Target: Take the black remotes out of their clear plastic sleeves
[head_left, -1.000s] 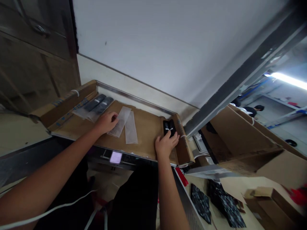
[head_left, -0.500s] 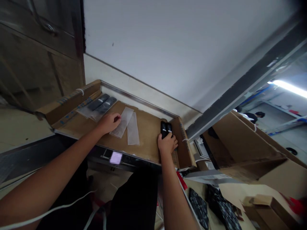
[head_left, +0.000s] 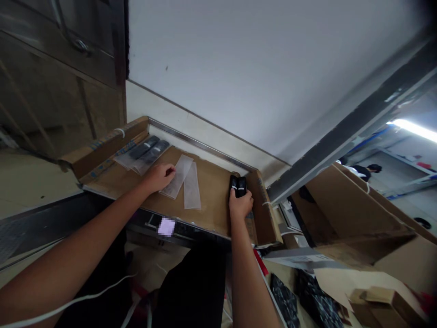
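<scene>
Right hand [head_left: 241,204] grips two long, black, white-banded pieces [head_left: 242,183] at the right end of a brown cardboard tray [head_left: 215,182].
Left hand [head_left: 158,177] curls at flat translucent sleeves [head_left: 192,187], grip unclear; blue print [head_left: 129,145] unreadable.

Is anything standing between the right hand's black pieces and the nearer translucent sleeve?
Nothing visible: the right hand holds the black pieces, and only flat cardboard shows between them and the sleeve.
</scene>
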The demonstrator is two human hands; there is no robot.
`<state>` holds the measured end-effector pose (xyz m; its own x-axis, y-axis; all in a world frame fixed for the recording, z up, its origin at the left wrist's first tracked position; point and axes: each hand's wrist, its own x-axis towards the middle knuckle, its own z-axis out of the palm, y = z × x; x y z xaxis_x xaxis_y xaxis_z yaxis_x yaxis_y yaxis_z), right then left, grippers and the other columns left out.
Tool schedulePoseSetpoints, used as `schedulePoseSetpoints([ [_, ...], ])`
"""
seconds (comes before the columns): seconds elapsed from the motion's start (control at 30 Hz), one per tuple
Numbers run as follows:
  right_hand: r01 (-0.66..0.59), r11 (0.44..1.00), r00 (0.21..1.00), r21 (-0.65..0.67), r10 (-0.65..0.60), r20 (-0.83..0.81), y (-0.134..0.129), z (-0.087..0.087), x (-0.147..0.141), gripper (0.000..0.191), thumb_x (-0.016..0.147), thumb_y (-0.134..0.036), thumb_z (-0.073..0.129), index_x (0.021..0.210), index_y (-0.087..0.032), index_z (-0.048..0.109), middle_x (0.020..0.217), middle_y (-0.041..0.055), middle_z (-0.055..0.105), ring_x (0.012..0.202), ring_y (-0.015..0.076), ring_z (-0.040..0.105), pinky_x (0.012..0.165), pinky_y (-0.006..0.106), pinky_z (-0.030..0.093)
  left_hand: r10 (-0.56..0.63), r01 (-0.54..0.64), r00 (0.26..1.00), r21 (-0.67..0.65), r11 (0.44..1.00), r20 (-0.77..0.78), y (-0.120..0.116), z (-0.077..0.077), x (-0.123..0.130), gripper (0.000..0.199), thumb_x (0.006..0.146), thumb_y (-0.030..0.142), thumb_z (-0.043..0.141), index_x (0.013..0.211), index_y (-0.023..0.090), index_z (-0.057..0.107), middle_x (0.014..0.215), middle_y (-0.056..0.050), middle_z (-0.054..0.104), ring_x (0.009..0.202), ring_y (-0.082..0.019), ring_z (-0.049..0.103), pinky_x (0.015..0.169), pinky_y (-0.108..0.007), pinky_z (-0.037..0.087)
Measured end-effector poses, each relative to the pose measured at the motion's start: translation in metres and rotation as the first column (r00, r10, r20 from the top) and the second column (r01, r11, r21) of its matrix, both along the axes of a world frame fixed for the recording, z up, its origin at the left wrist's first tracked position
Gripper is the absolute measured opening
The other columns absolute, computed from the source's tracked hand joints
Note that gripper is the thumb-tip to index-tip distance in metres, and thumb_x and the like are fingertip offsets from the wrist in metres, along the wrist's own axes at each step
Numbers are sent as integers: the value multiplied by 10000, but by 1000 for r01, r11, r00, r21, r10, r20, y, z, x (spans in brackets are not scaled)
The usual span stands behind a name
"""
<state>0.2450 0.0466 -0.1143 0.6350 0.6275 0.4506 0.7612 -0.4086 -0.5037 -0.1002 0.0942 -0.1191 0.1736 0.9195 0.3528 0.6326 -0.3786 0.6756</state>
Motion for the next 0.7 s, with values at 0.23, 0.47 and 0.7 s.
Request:
schedulePoseSetpoints([
  [0.23,-45,993,998,107,50,-46,-5,1,3,386,868,-253,585,1222,-111,641,1186,200,677,1079,341,649,939,412,484,6,-7,998,20,1000,62,0,-2,2,236,882,353,532,954,181,676,923,-67,690,835,-202,613,775,-323,455],
  [0.47,-62,996,995,69,67,-72,-3,-2,4,509,845,-140,499,1337,-40,584,1220,250,682,1108,343,667,992,429,481,-192,195,975,-11,981,107,-24,-1,-15,321,722,216,536,1018,186,656,944,-40,625,844,-193,569,777,-314,453],
  [0.7,-43,967,995,250,65,-79,-11,-1,7,517,868,-176,472,1349,-9,564,1331,268,625,1269,348,592,1114,470,432,-379,376,925,-66,924,-37,-45,6,-23,228,755,240,606,970,207,674,1000,-51,643,971,-229,589,871,-335,450],
])
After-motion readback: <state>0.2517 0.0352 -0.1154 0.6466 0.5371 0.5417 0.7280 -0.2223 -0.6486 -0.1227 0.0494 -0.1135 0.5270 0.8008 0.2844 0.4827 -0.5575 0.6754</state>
